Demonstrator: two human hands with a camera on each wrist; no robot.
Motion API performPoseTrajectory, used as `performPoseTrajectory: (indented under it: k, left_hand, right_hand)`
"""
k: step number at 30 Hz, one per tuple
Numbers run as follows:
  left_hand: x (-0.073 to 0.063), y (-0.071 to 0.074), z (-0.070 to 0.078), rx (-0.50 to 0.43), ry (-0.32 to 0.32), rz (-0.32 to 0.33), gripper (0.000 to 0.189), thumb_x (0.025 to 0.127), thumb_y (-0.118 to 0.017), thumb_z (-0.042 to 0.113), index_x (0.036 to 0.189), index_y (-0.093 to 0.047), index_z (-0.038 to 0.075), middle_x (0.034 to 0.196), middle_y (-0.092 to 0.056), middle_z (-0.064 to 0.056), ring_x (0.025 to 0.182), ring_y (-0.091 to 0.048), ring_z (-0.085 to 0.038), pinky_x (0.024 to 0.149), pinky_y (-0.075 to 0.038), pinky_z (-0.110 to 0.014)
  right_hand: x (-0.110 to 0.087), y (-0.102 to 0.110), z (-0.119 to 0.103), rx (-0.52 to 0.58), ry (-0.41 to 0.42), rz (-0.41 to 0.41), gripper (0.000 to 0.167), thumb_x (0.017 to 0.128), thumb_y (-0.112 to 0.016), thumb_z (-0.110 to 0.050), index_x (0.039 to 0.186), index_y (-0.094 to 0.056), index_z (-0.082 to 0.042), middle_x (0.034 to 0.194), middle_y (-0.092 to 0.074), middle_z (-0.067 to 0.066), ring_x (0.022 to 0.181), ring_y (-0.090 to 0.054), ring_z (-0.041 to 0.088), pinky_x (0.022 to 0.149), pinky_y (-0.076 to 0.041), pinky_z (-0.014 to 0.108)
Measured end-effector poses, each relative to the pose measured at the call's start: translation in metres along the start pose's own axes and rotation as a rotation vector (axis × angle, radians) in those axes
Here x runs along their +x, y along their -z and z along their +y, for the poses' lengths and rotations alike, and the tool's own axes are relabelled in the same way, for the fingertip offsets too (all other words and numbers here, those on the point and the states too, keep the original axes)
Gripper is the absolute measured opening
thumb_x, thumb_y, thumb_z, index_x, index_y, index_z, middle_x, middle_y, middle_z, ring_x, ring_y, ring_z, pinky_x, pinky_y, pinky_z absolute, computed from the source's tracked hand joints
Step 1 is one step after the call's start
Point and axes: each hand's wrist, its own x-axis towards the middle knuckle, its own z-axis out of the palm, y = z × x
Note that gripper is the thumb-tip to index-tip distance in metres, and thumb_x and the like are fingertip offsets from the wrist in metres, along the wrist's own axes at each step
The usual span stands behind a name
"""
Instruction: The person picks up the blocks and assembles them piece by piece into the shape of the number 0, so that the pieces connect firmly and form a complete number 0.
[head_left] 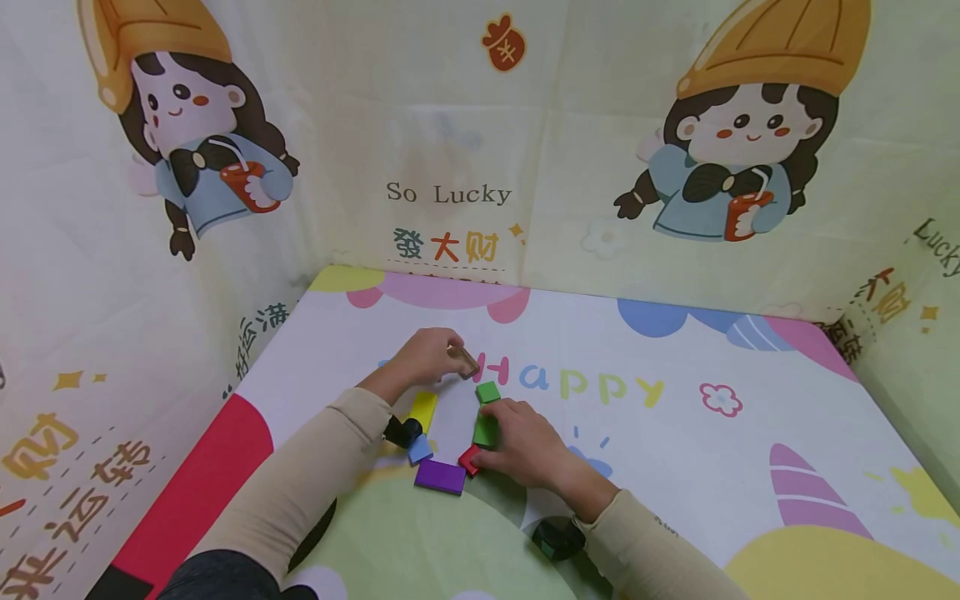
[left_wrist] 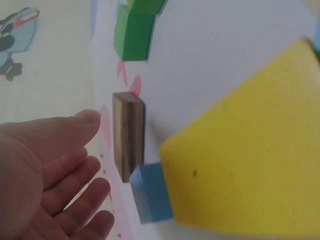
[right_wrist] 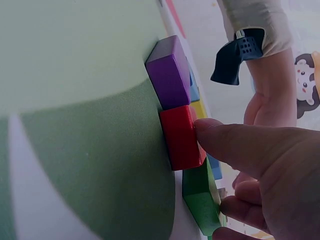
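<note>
The right hand (head_left: 525, 446) lies on the mat (head_left: 675, 467) with its thumb (right_wrist: 225, 142) pressed against the side of the red block (right_wrist: 180, 136). Its other fingers are curled over the big green block (right_wrist: 202, 200), which is just beside the red one. The red block touches the purple block (right_wrist: 170, 77) at one end and the big green block at the other.

The left hand (head_left: 427, 357) is further from the person, at the brown wooden block (head_left: 467, 361). In the head view the fingers are bent around this block and seem to touch it. In the left wrist view the palm is open, the fingers (left_wrist: 75, 185) are relaxed, and the thumb tip is very near the wooden block (left_wrist: 128, 135) but a thin gap shows, so a real grip cannot be told.

The blocks form a loose ring on the mat between the two hands. After the wooden block comes a small green block (head_left: 488, 392), then the big green block (head_left: 485, 430), the red block (head_left: 469, 458), the purple block (head_left: 440, 477), a small blue block (head_left: 419, 449) and a yellow block (head_left: 423, 410) near the left wrist. Both arms wear beige sleeves (head_left: 300, 475), and a black strap is on each wrist.

The mat has the word "Happy" (head_left: 577, 379) printed just beyond the blocks. Cloth walls (head_left: 450, 125) with cartoon girls stand around the mat.
</note>
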Motion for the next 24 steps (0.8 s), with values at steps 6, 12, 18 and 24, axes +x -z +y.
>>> performPoseTrajectory:
  k: [6, 12, 18, 24]
  left_hand:
    - [-0.002, 0.006, -0.011, -0.007, -0.018, -0.016, 0.042, 0.092, -0.073, 0.023, 0.13, -0.064, 0.008, 0.126, -0.063, -0.012, 0.109, -0.058, -0.026, 0.095, -0.051, -0.038]
    - [-0.004, 0.009, -0.021, -0.032, -0.006, -0.051, 0.041, 0.092, -0.071, 0.015, 0.132, -0.062, 0.007, 0.131, -0.061, -0.013, 0.121, -0.055, -0.03, 0.102, -0.046, -0.043]
    - [-0.006, 0.01, -0.03, 0.006, 0.007, -0.074, 0.041, 0.091, -0.074, 0.014, 0.13, -0.063, 0.006, 0.128, -0.062, -0.013, 0.117, -0.057, -0.029, 0.102, -0.047, -0.043]
    - [-0.008, 0.008, -0.035, 0.001, 0.029, -0.078, 0.043, 0.089, -0.076, 0.013, 0.129, -0.062, 0.005, 0.125, -0.063, -0.011, 0.109, -0.058, -0.027, 0.1, -0.048, -0.041]
  right_hand:
    - [0.0, 0.0, 0.0, -0.007, 0.003, 0.002, 0.062, 0.084, -0.079, -0.04, 0.13, -0.058, -0.004, 0.13, -0.057, 0.01, 0.109, -0.053, 0.026, 0.086, -0.05, 0.041]
    - [0.0, 0.0, 0.0, -0.005, -0.002, -0.003, 0.062, 0.084, -0.079, -0.04, 0.13, -0.058, -0.004, 0.131, -0.057, 0.01, 0.11, -0.052, 0.026, 0.087, -0.05, 0.041]
    - [0.0, 0.0, 0.0, -0.005, -0.005, -0.001, 0.062, 0.084, -0.079, -0.04, 0.131, -0.058, -0.005, 0.13, -0.057, 0.01, 0.108, -0.052, 0.025, 0.085, -0.05, 0.04]
    - [0.001, 0.0, -0.001, 0.0, -0.005, -0.002, 0.062, 0.084, -0.079, -0.039, 0.131, -0.058, -0.005, 0.131, -0.057, 0.01, 0.109, -0.052, 0.025, 0.085, -0.05, 0.04]
